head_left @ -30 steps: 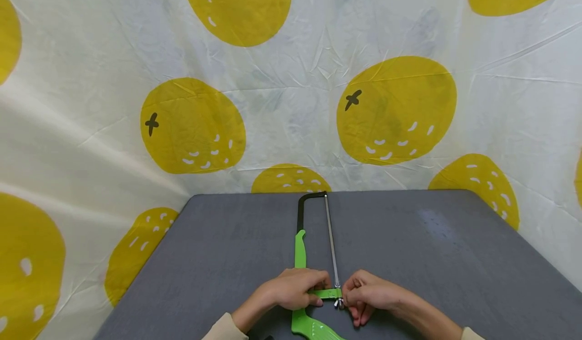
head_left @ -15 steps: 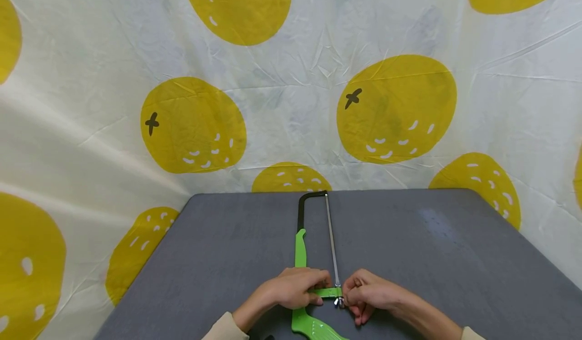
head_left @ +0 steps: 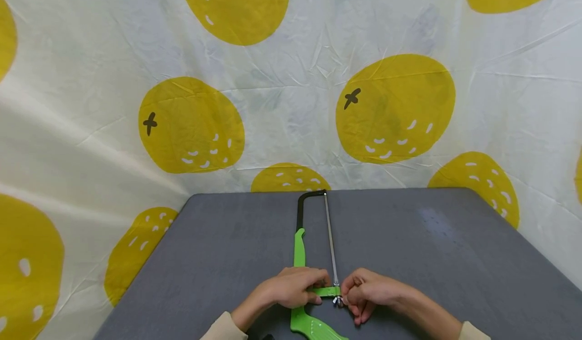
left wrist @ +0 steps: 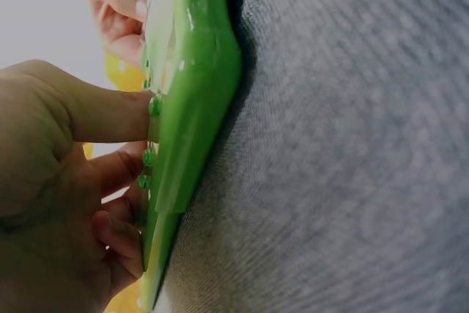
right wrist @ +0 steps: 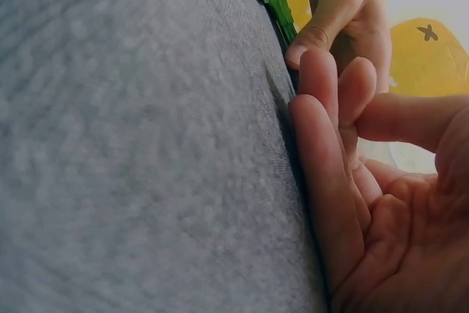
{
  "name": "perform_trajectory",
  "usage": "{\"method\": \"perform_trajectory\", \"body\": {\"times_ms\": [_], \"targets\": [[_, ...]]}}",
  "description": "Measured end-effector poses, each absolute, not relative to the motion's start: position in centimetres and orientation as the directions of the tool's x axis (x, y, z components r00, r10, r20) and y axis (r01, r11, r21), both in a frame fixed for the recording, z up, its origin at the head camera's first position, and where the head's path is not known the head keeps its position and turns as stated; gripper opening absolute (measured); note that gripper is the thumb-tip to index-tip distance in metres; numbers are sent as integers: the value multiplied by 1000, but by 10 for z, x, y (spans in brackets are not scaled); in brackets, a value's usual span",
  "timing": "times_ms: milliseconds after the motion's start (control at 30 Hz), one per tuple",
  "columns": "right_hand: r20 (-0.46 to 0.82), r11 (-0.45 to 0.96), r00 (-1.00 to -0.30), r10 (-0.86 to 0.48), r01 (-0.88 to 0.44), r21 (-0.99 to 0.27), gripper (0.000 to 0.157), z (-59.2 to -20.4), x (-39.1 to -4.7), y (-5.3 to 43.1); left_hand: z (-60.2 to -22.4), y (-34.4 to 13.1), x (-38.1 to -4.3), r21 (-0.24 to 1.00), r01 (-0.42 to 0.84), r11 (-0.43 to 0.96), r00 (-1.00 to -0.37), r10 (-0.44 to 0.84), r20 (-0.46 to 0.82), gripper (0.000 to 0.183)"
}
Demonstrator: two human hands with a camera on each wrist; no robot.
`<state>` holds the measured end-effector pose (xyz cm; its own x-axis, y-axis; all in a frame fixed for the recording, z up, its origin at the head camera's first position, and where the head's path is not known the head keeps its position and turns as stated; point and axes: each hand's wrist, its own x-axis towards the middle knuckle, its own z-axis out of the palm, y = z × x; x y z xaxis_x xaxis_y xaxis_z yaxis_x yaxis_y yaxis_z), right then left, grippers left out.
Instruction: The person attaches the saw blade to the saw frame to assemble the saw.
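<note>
A hacksaw (head_left: pixel 299 249) with a green handle and a black front bow lies flat on the table, its silver blade (head_left: pixel 331 239) along the right side. My left hand (head_left: pixel 297 287) holds the green frame near the handle, its thumb by the short green crossbar (head_left: pixel 328 292). At that bar's end sits a small metal wing nut (head_left: pixel 337 302). My right hand (head_left: pixel 375 292) pinches at it with thumb and forefinger. In the left wrist view the left thumb presses the green frame (left wrist: pixel 194 71). The right wrist view hides what lies between the right fingertips (right wrist: pixel 357 89).
The grey table (head_left: pixel 236 239) stretches out on both sides of the saw. Behind and to the sides hangs a white cloth (head_left: pixel 291 123) printed with large yellow fruit. A small dark object (head_left: pixel 268 337) shows at the bottom edge.
The wing nut's wings look slightly turned. Both hands and the hacksaw stay in nearly the same place, and the head view shifts a little.
</note>
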<state>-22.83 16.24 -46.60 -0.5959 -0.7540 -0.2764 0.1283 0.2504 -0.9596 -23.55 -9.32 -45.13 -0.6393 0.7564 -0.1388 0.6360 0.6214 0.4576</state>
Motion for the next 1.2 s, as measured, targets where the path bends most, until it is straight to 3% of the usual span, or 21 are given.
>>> {"method": "perform_trajectory", "body": {"times_ms": [333,667,1200], "targets": [[-276,237,-576,-769,145,-961,14,-466,-228,162,-452,-95,-236,460,633,623,-641,754,-140,23],[-271,239,-585,-764,134,-962,35,-467,-229,162,-450,-93,-235,456,627,632,-650,746,-141,22],[-259,244,-595,-761,107,-964,31,-467,-226,160,-451,-97,-237,522,596,610,-643,752,-144,22]]}}
